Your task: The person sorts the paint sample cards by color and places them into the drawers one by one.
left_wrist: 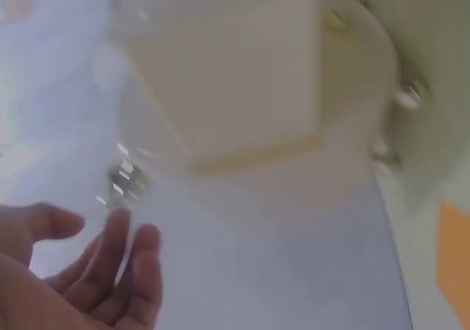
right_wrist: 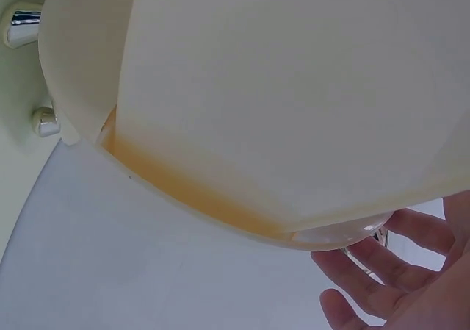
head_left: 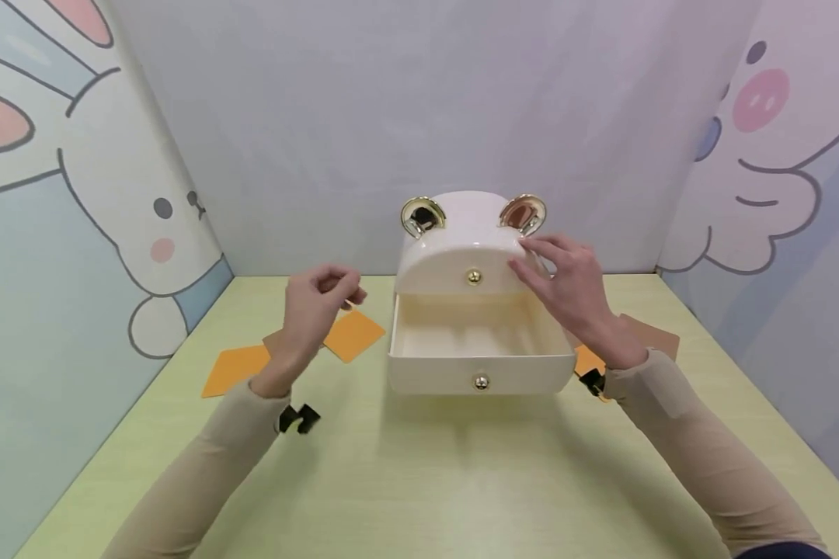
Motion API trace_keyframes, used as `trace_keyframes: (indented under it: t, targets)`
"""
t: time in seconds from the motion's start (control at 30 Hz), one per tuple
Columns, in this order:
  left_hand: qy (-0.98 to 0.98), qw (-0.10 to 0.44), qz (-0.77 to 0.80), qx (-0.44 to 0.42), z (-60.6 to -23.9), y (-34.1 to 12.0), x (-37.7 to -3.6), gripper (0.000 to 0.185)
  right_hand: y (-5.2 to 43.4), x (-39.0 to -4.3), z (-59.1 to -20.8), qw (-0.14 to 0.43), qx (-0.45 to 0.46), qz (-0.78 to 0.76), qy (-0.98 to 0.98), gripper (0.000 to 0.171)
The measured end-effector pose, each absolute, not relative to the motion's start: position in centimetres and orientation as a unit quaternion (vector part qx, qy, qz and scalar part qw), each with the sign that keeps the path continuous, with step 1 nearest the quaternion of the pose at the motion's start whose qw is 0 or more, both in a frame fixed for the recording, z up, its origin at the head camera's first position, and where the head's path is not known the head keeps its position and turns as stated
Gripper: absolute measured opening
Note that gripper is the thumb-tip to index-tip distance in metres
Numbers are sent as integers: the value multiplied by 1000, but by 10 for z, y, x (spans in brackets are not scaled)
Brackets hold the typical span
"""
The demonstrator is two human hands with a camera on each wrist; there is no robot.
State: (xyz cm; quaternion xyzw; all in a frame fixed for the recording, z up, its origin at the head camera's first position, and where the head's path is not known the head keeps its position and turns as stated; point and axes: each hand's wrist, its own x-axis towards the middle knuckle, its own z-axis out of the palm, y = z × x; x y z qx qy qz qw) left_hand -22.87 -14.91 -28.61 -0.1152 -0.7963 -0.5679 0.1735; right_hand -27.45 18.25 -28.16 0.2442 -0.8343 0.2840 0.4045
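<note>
A white storage box (head_left: 454, 225) with two shiny gold ears (head_left: 529, 203) stands on the table. Its lower drawer (head_left: 482, 373) is pulled far out, showing the pale inside; the rounded upper drawer (head_left: 433, 268) is in. Both fronts carry a round gold knob. My right hand (head_left: 566, 283) touches the upper right edge of the box, thumb and fingertips close below the right ear; in the right wrist view its fingers (right_wrist: 367, 271) are spread beside the box's side. Left of the box, my left hand (head_left: 315, 307) hangs in the air, fingers loosely curled, holding nothing.
Orange sheets (head_left: 353, 335) and a brown sheet (head_left: 274, 341) lie on the table left of the box. Another orange piece (head_left: 589, 361) and a brown sheet (head_left: 650, 335) lie to the right. Cartoon-printed walls (head_left: 140, 194) stand around the table (head_left: 447, 489).
</note>
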Motion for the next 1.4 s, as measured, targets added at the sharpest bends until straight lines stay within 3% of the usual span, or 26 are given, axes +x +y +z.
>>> trace_keyframes:
  t: [0.07,0.2,0.27,0.33,0.47,0.7,0.87,1.23,1.4]
  targets:
    - [-876,135,-453,-94,-307,-165,-254,32,183,-274,-282,406,244,282,-834,33]
    - [-960,-14,-274,-64,-348,-185,-290,64,184,-274,-282,407,245,281,-834,33]
    - [-974,-69,-211,-53,-363,-190,-299,71,184,-274,-282,406,246,280,-835,33]
    - [-981,-91,-163,-50,-372,-193,-304,70,184,-274,-281,405,247,281,-834,33]
    - [-986,-99,-123,-52,-381,-193,-311,68,184,-275,-280,403,248,281,-835,35]
    - [-977,-126,-166,-45,-385,-190,-322,92,184,-274,-280,396,241,282,-840,35]
    - [-984,-121,-124,-38,-385,-190,-330,94,184,-275,-280,400,247,284,-836,35]
    - [-990,-94,-88,-53,-383,-183,-334,64,184,-274,-280,401,248,286,-834,34]
    - [-987,-98,-104,-74,-385,-183,-335,40,183,-275,-279,399,246,289,-835,35]
